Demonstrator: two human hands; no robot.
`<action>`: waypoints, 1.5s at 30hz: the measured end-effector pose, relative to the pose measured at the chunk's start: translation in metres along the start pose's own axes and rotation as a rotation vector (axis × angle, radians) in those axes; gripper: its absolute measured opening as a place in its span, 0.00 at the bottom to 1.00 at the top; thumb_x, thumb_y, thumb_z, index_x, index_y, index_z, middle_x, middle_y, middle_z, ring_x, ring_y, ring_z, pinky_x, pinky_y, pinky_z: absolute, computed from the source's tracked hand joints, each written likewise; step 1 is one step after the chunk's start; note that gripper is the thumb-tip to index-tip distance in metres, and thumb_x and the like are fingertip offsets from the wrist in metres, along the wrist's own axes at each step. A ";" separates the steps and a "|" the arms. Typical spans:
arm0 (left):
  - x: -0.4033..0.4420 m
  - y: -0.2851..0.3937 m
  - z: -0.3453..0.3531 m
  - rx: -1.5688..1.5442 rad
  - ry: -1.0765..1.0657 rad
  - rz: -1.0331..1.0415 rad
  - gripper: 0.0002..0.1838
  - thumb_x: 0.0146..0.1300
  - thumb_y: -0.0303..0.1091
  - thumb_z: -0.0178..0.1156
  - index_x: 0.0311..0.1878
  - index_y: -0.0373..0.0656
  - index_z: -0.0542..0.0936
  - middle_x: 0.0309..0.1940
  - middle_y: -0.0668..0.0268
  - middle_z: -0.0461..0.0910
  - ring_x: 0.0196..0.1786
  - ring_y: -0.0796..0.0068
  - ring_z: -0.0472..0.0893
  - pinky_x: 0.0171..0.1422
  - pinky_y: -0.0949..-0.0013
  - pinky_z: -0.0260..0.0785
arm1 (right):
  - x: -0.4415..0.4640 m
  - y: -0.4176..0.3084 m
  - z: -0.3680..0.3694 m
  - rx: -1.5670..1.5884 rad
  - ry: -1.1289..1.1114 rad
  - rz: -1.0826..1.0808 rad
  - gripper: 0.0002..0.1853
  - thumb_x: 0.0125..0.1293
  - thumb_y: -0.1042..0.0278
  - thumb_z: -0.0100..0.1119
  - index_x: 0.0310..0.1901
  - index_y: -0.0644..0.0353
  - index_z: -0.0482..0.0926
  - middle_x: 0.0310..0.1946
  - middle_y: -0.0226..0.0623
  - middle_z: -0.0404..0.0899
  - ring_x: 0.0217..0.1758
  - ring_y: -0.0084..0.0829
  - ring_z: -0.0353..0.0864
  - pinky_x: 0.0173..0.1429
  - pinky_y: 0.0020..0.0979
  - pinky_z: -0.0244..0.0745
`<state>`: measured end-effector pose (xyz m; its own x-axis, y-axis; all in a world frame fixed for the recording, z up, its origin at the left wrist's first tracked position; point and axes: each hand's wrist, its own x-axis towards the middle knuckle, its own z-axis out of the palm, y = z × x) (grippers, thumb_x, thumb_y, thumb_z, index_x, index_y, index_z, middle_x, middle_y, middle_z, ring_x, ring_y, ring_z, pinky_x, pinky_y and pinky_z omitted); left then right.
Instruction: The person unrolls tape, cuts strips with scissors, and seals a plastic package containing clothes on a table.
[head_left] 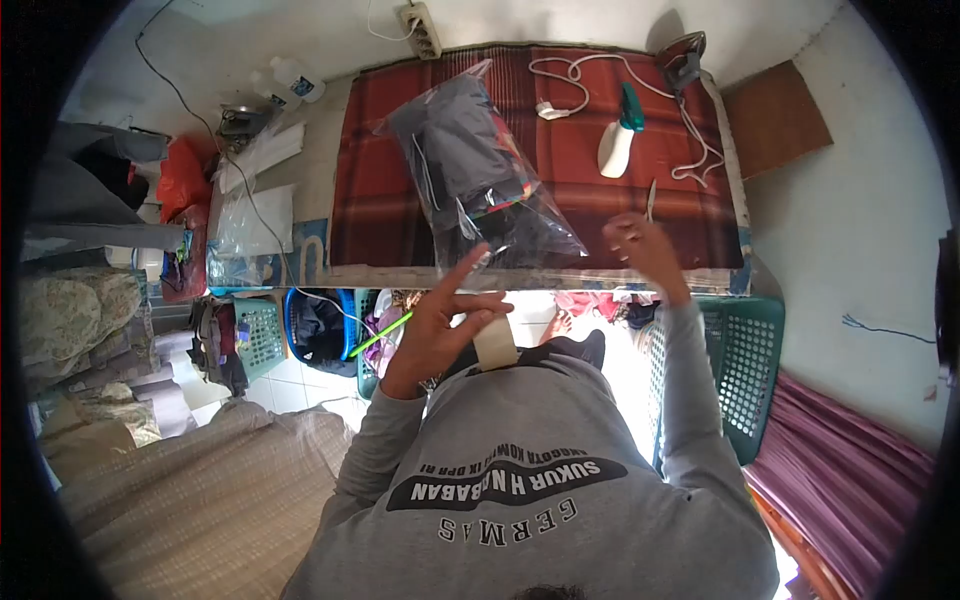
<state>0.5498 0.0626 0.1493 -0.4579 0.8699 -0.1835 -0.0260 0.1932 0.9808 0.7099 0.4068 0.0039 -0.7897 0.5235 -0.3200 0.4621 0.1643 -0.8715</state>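
My left hand (pixel 440 325) is at the table's front edge, index finger stretched toward a clear plastic bag. A cream roll of tape (pixel 496 345) hangs at its thumb and lower fingers, which appear closed on it. The plastic bag (pixel 465 150) lies on the red cloth with folded dark grey clothing inside; its loose end points toward me. My right hand (pixel 642 250) hovers over the cloth's front part, fingers curled together, and I cannot make out whether something small is in them. Just beyond it lie scissors (pixel 651 200), partly hidden by the fingers.
On the red plaid cloth (pixel 390 200) are a white spray bottle (pixel 616 140) with a green head and an iron (pixel 682 62) with its cord. Clear plastic bags (pixel 255 220) lie at left. Green baskets (pixel 745 370) stand below the table. A power strip (pixel 421 32) is at the back.
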 end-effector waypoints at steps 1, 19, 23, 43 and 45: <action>0.004 0.002 -0.003 0.007 -0.009 0.008 0.43 0.77 0.23 0.61 0.90 0.45 0.54 0.52 0.52 0.93 0.70 0.59 0.85 0.80 0.56 0.69 | -0.025 -0.033 0.016 0.215 -0.132 -0.114 0.23 0.76 0.53 0.68 0.63 0.61 0.85 0.52 0.39 0.90 0.53 0.35 0.89 0.62 0.39 0.84; 0.013 -0.044 -0.110 0.467 -0.622 -0.104 0.49 0.72 0.21 0.62 0.91 0.47 0.50 0.48 0.54 0.94 0.52 0.67 0.92 0.60 0.63 0.80 | -0.107 -0.101 0.260 0.804 0.080 -0.041 0.13 0.78 0.59 0.71 0.43 0.62 0.87 0.26 0.27 0.84 0.19 0.12 0.72 0.24 0.25 0.67; 0.004 -0.093 -0.137 0.688 -0.639 0.039 0.52 0.72 0.22 0.62 0.92 0.49 0.44 0.48 0.55 0.94 0.49 0.67 0.92 0.57 0.62 0.82 | -0.122 -0.087 0.281 0.481 0.357 -0.044 0.13 0.76 0.62 0.71 0.42 0.66 0.88 0.27 0.33 0.85 0.28 0.19 0.81 0.36 0.31 0.77; 0.004 -0.125 -0.318 0.580 -0.174 -0.039 0.44 0.71 0.27 0.62 0.89 0.51 0.59 0.47 0.58 0.94 0.57 0.64 0.91 0.69 0.59 0.77 | -0.044 0.078 0.308 0.519 0.646 0.423 0.27 0.76 0.40 0.65 0.45 0.62 0.90 0.30 0.32 0.82 0.30 0.24 0.77 0.36 0.34 0.73; 0.011 -0.128 -0.317 0.592 -0.149 -0.081 0.43 0.72 0.27 0.62 0.89 0.51 0.59 0.47 0.58 0.94 0.58 0.62 0.91 0.69 0.58 0.77 | -0.035 0.097 0.313 0.280 0.736 0.417 0.18 0.78 0.50 0.65 0.47 0.57 0.92 0.29 0.32 0.86 0.30 0.26 0.82 0.32 0.34 0.72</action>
<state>0.2662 -0.0965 0.0422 -0.3450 0.8878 -0.3046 0.4618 0.4430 0.7684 0.6561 0.1427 -0.1861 -0.0753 0.9152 -0.3960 0.4621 -0.3199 -0.8272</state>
